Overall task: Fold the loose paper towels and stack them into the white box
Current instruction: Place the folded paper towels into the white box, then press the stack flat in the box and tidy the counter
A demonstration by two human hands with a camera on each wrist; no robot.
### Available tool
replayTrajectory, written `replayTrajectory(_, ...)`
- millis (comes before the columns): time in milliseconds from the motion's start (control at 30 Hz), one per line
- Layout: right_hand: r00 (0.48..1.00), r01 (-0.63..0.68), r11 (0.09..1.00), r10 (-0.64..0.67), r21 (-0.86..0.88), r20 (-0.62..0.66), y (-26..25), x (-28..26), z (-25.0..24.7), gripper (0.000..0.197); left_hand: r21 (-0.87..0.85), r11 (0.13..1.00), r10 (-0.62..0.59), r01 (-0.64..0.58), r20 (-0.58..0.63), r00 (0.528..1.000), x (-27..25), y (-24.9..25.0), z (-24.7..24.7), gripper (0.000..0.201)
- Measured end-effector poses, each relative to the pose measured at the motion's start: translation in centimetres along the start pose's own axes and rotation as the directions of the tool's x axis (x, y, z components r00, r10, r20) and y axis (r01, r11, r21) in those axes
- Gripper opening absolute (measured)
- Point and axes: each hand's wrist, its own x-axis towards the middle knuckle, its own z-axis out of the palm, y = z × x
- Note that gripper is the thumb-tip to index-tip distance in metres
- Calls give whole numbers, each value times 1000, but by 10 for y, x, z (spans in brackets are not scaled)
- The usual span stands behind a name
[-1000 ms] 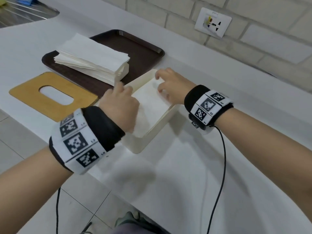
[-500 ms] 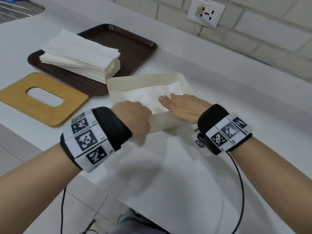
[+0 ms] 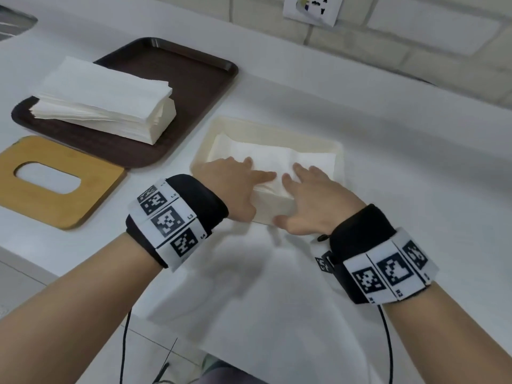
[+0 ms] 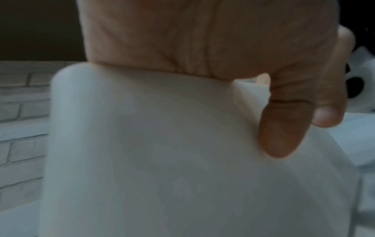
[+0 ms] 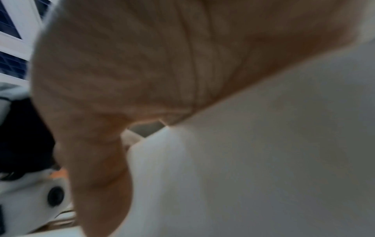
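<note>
The white box (image 3: 277, 128) stands on the counter with a folded paper towel (image 3: 266, 156) lying in it. My left hand (image 3: 235, 184) and right hand (image 3: 313, 195) lie side by side over its near rim. Their straight fingers press on the towel. Both thumbs hang outside the near wall. In the left wrist view the left thumb (image 4: 284, 128) rests against the box wall (image 4: 162, 160). In the right wrist view the right thumb (image 5: 101, 176) lies beside the box wall (image 5: 263, 160). A tall stack of paper towels (image 3: 102, 101) sits on the brown tray (image 3: 188, 79).
A wooden lid (image 3: 55, 184) with an oval slot lies left of the box, in front of the tray. A large white sheet (image 3: 263, 314) is spread under my wrists and overhangs the counter's front edge. A wall socket (image 3: 310, 6) is behind.
The box has been turned so that its long side faces me. Both hands have come to its near rim, and their fingers now lie flat on the towel inside.
</note>
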Motion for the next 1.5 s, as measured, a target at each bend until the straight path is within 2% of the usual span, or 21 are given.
replayTrajectory(100,999,41,999,-41,11,27,3,10,2,75,65,998,8,-13,71,997,7,2,-5,74)
replayTrajectory(233,997,39,999,-40,24,64,5,21,4,73,90,995,-46,34,126,991,11,3,-6,74)
replayTrajectory(500,998,34,996,-38,81,50,6,15,7,71,79,994,-76,72,50,996,-1,13,-3,68)
replayTrajectory(700,994,44,998,-48,47,97,3,13,5,68,-82,993,-77,83,71,994,-5,4,-13,64)
replayTrajectory(800,994,62,997,-65,37,93,3,8,0,61,-182,980,-67,77,62,996,-11,1,-14,55)
replayTrajectory(900,994,73,996,-76,43,83,-3,-3,-16,46,-242,967,-69,78,45,997,-22,-6,-21,44)
replayTrajectory(967,995,75,996,-79,54,65,-11,-9,-29,47,-298,952,-69,75,30,997,-35,-15,-31,40)
replayTrajectory(1033,993,118,992,-120,52,21,-24,-14,-43,49,-435,899,-60,46,-18,998,-52,-30,-45,33)
replayTrajectory(1100,978,203,975,-197,94,-67,-40,-17,-57,45,-612,791,-83,6,-97,992,-69,-48,-58,19)
replayTrajectory(1167,953,290,925,-255,247,-164,-56,-17,-71,39,-730,683,-177,-31,-206,963,-81,-71,-68,13)
replayTrajectory(1233,933,358,810,-288,464,-215,-74,-10,-84,30,-791,612,-321,-25,-277,906,-89,-100,-74,16)
replayTrajectory(1300,929,370,707,-285,603,-236,-94,4,-97,22,-830,558,-443,-19,-317,839,-89,-133,-76,18)
replayTrajectory(1400,953,300,595,-224,745,-205,-125,37,-107,13,-883,470,-636,-1,-339,694,-76,-180,-72,21)
replayTrajectory(1500,980,182,532,-169,827,-107,-151,70,-108,12,-913,399,-775,90,-283,565,-56,-220,-64,14)
